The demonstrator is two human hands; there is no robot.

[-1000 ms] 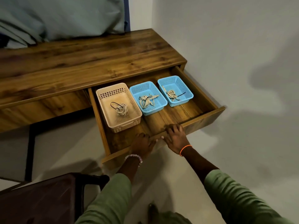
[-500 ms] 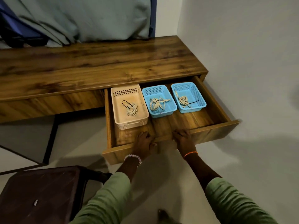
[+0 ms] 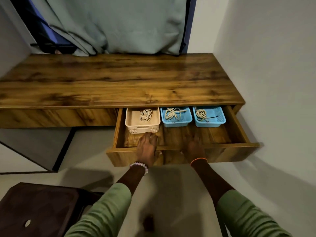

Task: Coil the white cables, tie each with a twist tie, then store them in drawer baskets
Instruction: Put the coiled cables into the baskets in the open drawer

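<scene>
The wooden drawer (image 3: 236, 149) stands partly open under the desk top. Inside sit a beige basket (image 3: 133, 123), a middle blue basket (image 3: 176, 123) and a right blue basket (image 3: 211, 123). Each holds one tied white cable coil: (image 3: 146, 115) in the beige basket, (image 3: 173, 113) in the middle one, (image 3: 201, 114) in the right one. My left hand (image 3: 147, 148) and my right hand (image 3: 195, 147) both rest on the drawer's front panel, fingers curled over its top edge into the drawer.
The wooden desk top (image 3: 119, 82) spans the view, with a grey curtain (image 3: 128, 24) behind it and a white wall on the right. A dark chair seat (image 3: 39, 209) stands at the lower left on the pale floor.
The drawer has slid inward under the desk, so the baskets' rear halves are now hidden by the desk top. Both hands stayed on the front panel. The camera view shifted to face the desk squarely.
</scene>
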